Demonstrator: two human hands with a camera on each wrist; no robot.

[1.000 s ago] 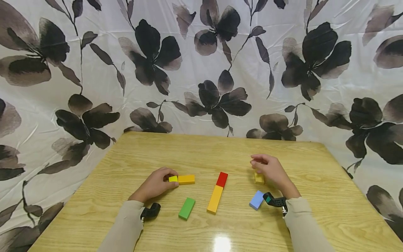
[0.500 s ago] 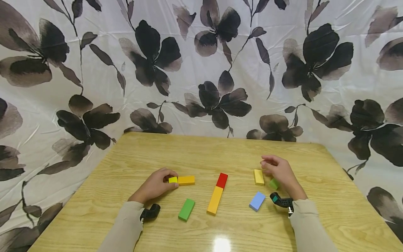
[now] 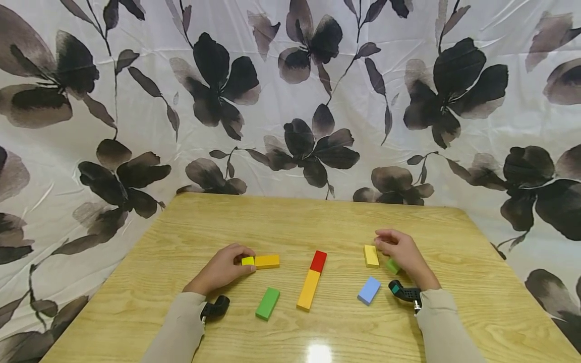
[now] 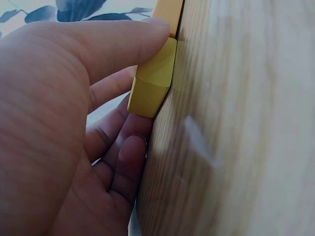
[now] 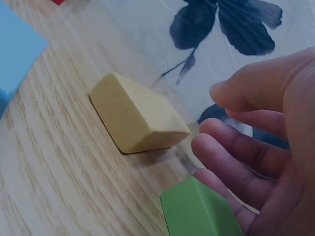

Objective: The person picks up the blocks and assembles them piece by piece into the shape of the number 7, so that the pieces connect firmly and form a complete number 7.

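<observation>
My left hand [image 3: 221,269] pinches a small bright yellow block [image 3: 247,260] between thumb and fingers, low on the tabletop. In the left wrist view the yellow block [image 4: 155,78] meets the end of an orange block [image 4: 168,14]. My right hand [image 3: 405,254] hovers with relaxed fingers at the right, holding nothing. Just left of it lies a pale yellow block [image 3: 370,256]; beneath it a green block [image 3: 392,266] is partly hidden. In the right wrist view a gap separates the fingertips from the pale yellow block [image 5: 138,115].
At mid-table a red block [image 3: 318,262] touches a long orange block [image 3: 308,291] end to end. A green block [image 3: 268,303] lies to their left, a blue block [image 3: 369,291] to their right. Behind the wooden table [image 3: 254,217] hangs a floral cloth [image 3: 272,101].
My right hand has moved right, off the pale yellow block, uncovering it and part of the green block beside it. My left hand has stayed on the bright yellow block.
</observation>
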